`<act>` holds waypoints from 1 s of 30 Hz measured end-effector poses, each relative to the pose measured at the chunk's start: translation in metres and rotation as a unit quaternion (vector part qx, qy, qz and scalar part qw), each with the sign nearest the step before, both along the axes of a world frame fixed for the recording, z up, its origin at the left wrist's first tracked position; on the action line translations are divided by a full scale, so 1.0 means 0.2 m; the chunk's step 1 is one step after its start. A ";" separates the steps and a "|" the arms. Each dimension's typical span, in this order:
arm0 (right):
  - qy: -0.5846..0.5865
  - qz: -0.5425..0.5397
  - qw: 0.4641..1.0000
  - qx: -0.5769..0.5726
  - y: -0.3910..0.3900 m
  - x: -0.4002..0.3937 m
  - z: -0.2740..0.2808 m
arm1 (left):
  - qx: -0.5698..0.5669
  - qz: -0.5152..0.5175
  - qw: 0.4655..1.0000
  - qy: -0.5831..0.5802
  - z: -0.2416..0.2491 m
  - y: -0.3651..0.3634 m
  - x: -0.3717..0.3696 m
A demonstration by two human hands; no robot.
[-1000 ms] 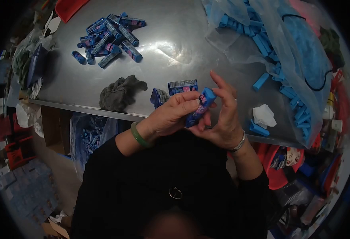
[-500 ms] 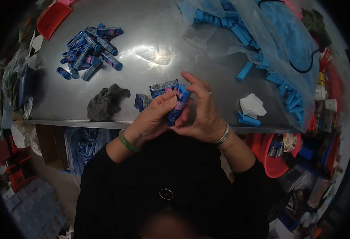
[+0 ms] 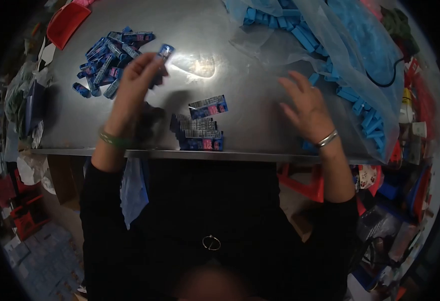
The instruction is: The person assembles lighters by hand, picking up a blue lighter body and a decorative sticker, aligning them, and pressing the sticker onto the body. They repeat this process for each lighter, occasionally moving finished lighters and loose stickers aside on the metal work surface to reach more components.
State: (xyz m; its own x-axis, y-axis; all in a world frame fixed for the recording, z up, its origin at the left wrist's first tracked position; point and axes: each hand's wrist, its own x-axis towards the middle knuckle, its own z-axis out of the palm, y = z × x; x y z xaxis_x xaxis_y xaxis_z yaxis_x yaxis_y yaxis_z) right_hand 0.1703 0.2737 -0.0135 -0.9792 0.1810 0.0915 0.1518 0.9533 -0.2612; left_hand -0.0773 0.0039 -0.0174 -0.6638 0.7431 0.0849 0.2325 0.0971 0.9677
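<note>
My left hand (image 3: 142, 75) holds a blue labelled tube (image 3: 165, 51) between thumb and fingers, just right of a pile of similar wrapped tubes (image 3: 99, 55) on the metal table (image 3: 252, 108). With its fingers apart and nothing in it, my right hand (image 3: 305, 108) hovers over the table's right side, close to a plain blue piece (image 3: 313, 79). Between the hands lie flat printed labels (image 3: 200, 131), overlapping near the front edge, with one separate label (image 3: 208, 107) above them. Many plain blue tubes (image 3: 305, 37) spill from a clear plastic bag (image 3: 350, 50) at the right.
A red scoop-like tray (image 3: 68, 22) sits at the back left. A dark grey cloth (image 3: 150, 123) lies partly under my left forearm. Beyond the table's front edge are a cardboard box (image 3: 63, 180) at left and red containers (image 3: 305, 185) at right.
My hands have separated. The left has moved up and left with the tube towards the pile; the right has let go and moved right. The labels between them are now uncovered.
</note>
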 end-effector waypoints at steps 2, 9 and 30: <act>-0.046 -0.012 0.992 0.118 0.15 0.04 -0.05 | -0.109 0.128 0.977 0.134 0.02 -0.11 -0.36; -0.050 0.038 0.977 0.203 0.32 0.07 -0.23 | -0.176 0.147 0.727 0.648 0.05 -0.13 -0.37; 0.189 -0.100 0.839 -0.500 -0.16 -0.05 -0.04 | -0.223 -0.019 0.942 0.252 -0.24 0.14 0.37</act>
State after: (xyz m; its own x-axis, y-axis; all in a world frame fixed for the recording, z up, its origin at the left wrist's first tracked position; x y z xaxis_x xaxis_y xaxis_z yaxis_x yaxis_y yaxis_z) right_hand 0.1608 0.2409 -0.0222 -0.8552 0.5098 0.0938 0.0087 0.1950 -0.9808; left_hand -0.0027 0.0324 -0.0645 -0.5953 0.8015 0.0559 0.6624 0.4503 0.5987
